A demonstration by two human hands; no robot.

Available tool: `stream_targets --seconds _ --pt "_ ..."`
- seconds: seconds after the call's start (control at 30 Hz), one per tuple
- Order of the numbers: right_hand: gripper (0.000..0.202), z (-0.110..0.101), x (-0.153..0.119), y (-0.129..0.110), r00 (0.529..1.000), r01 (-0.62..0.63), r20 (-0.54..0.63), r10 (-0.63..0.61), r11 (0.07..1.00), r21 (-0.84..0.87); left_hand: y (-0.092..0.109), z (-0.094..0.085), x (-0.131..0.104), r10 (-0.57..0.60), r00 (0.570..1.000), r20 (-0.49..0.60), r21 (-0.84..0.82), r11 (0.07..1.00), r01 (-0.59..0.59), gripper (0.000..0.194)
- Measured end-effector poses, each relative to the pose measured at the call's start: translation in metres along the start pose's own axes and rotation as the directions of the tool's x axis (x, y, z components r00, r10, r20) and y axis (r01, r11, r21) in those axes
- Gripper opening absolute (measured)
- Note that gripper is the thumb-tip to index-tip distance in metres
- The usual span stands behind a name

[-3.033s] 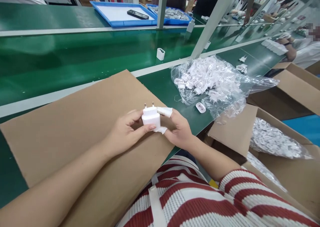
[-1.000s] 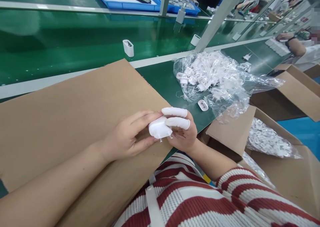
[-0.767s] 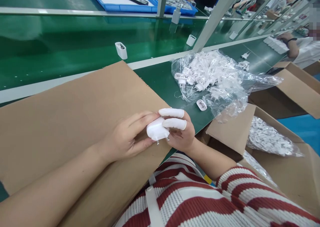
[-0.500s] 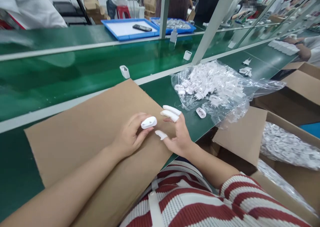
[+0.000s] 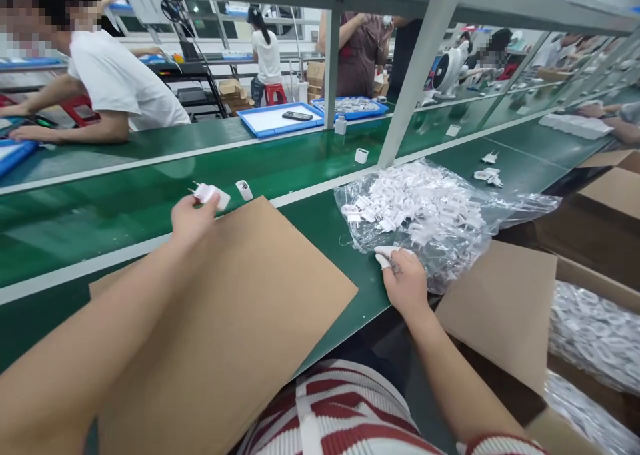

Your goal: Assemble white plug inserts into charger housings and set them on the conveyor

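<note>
My left hand (image 5: 193, 220) is out over the green belt, fingers closed on a white two-pin plug charger (image 5: 214, 196) with its pins pointing left. Just right of it, a white charger housing (image 5: 245, 190) with an open end sits on the belt. My right hand (image 5: 404, 278), wearing white finger cots, is at the near edge of a clear plastic bag (image 5: 345, 198) full of white plug parts (image 5: 410, 195). Its thumb and fingers are pinched together, and they hide whatever is between them.
A cardboard sheet (image 5: 240, 295) lies on the bench before me. Another white housing (image 5: 361, 155) is farther along the belt. Loose plug parts (image 5: 487, 175) lie beyond the bag. Open cardboard boxes (image 5: 500, 301) stand at right. A metal post (image 5: 420, 75) rises beside the belt. Co-workers sit across it.
My left hand has carried the charger forward and left, from above the cardboard to the belt. My right hand has moved right to the bag's edge and closed where a loose plug part lay.
</note>
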State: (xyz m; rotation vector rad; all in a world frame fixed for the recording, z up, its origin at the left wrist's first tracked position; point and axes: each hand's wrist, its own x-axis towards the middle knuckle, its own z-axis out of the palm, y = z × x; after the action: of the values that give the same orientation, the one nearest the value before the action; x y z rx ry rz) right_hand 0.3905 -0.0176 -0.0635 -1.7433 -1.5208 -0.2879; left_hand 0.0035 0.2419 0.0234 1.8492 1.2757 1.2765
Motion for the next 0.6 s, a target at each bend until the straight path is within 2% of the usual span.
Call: stream_targets --seconds 0.07,0.13,0.3,0.4,0.43,0.47,0.53,0.6 --pt "0.024 0.001 -0.002 -0.001 0.996 0.057 -0.080 -0.049 0.993 0.103 0.000 -0.012 0.025 0.082 0.996 -0.022 0.046 0.996 -0.081 0.061" --pt "0.024 0.001 -0.004 -0.001 0.987 0.108 -0.132 -0.089 0.984 0.144 0.005 -0.021 0.039 0.145 0.989 -0.034 0.084 0.986 -0.142 0.059" --pt "0.028 0.002 -0.007 -0.001 0.972 0.117 -0.221 -0.080 0.980 0.158 0.013 -0.029 0.042 0.247 0.969 -0.016 0.219 0.946 -0.237 0.061" --pt "0.031 0.003 -0.006 -0.002 0.958 0.129 -0.275 -0.075 0.975 0.183 0.012 -0.025 0.040 0.291 0.953 -0.080 0.296 0.920 -0.256 0.049" --pt "0.031 0.004 -0.006 -0.002 0.957 0.128 -0.282 -0.070 0.972 0.195 0.011 -0.021 0.040 0.287 0.953 -0.101 0.355 0.905 -0.235 0.049" --pt "0.032 0.004 -0.006 -0.001 0.957 0.127 -0.283 -0.064 0.969 0.210 0.012 -0.017 0.040 0.265 0.960 -0.089 0.441 0.875 -0.200 0.058" --pt "0.031 0.005 -0.008 0.001 0.963 0.116 -0.266 -0.048 0.962 0.246 0.015 -0.008 0.040 0.156 0.987 0.025 0.626 0.767 -0.138 0.075" --pt "0.029 0.007 -0.013 0.004 0.971 0.086 -0.237 -0.016 0.954 0.288 0.023 -0.003 0.037 -0.002 0.981 0.192 0.736 0.662 -0.142 0.071"
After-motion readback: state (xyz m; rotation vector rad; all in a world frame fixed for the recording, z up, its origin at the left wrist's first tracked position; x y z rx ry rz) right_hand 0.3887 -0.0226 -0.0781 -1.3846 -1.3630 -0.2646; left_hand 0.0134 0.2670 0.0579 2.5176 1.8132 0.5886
